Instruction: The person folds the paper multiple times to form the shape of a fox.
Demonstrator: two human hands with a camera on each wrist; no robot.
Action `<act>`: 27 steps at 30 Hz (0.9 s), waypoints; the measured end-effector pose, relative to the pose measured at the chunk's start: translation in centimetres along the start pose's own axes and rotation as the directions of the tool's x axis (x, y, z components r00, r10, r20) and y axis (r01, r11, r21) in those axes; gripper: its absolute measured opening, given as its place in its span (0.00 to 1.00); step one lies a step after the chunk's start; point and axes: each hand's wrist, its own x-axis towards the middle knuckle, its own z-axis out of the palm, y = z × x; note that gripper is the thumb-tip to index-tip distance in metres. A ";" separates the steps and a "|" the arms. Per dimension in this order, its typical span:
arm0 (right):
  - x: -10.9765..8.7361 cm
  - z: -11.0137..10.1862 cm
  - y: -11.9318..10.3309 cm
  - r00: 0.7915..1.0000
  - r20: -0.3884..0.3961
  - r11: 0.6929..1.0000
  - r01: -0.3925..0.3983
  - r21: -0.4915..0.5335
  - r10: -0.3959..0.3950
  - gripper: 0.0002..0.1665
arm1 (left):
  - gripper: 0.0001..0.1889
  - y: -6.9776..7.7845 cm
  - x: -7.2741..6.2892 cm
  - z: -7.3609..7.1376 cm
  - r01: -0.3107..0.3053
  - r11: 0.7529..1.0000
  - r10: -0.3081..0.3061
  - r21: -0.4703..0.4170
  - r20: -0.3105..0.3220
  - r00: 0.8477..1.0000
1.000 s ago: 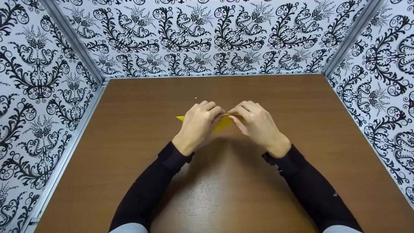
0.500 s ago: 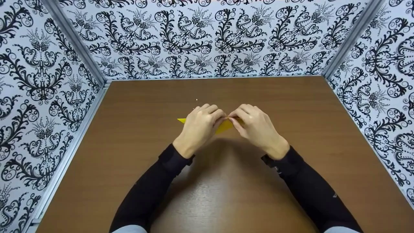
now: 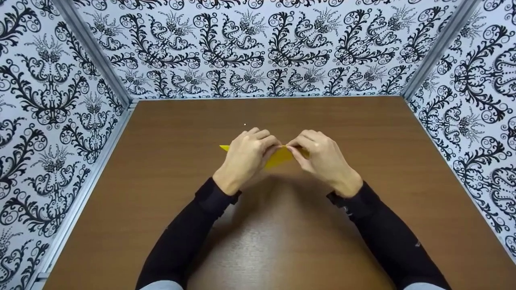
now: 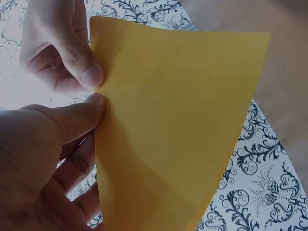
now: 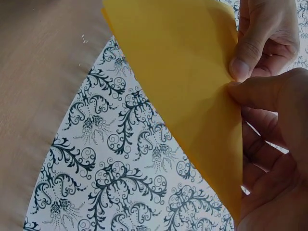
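A sheet of yellow paper (image 4: 178, 101) hangs between both hands above the table, its lower edge slanting to a point in the right wrist view. My left hand (image 3: 245, 159) pinches its top edge between thumb and fingers. Close beside it, the right hand (image 3: 324, 159) pinches the same edge, the two thumb tips almost meeting. In the head view most of the paper is hidden behind the hands; a yellow corner sticks out left of the left hand. Below the fingers the paper (image 5: 183, 82) looks slightly bent.
A brown wooden table (image 3: 363, 241) lies under the arms. Walls with black-and-white floral patterns (image 3: 266, 48) stand at the back and both sides, joined by grey metal posts (image 3: 439, 48). A tiny white speck (image 3: 244, 124) is on the table behind the hands.
Both hands keep their pinch on the yellow paper, with only slight shifts of the fingers. A little more of the paper's lower part shows between the hands.
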 end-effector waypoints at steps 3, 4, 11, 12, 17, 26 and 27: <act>0.0 -0.5 0.6 1.000 0.008 1.000 -0.023 -0.002 0.023 0.03 | 0.08 -0.4 0.0 -0.3 0.025 1.000 -0.025 -0.007 0.000 1.000; 0.0 -0.7 0.7 0.999 0.009 1.000 -0.031 0.001 0.031 0.03 | 0.08 -0.5 0.0 -0.4 0.036 0.999 -0.036 -0.010 0.000 0.999; 0.1 -2.3 2.1 0.999 -0.009 0.998 -0.054 0.015 0.054 0.03 | 0.08 -1.8 0.3 -1.5 0.092 0.995 -0.092 -0.039 -0.001 0.996; 0.1 -2.5 2.3 0.998 -0.008 0.998 -0.054 0.017 0.055 0.03 | 0.08 -1.9 0.3 -1.6 0.099 0.994 -0.099 -0.040 0.002 0.995; 0.2 -3.2 2.8 0.999 0.010 0.998 -0.051 0.024 0.051 0.05 | 0.10 -2.5 0.2 -2.1 0.144 0.988 -0.144 -0.049 0.015 0.990; 0.2 -3.9 3.1 0.998 0.023 0.998 -0.053 0.017 0.052 0.05 | 0.10 -2.9 0.0 -2.2 0.165 0.981 -0.163 -0.100 0.032 0.986; 0.2 -3.9 3.2 0.998 0.023 0.998 -0.054 0.018 0.053 0.04 | 0.09 -2.9 0.0 -2.2 0.165 0.981 -0.163 -0.104 0.033 0.986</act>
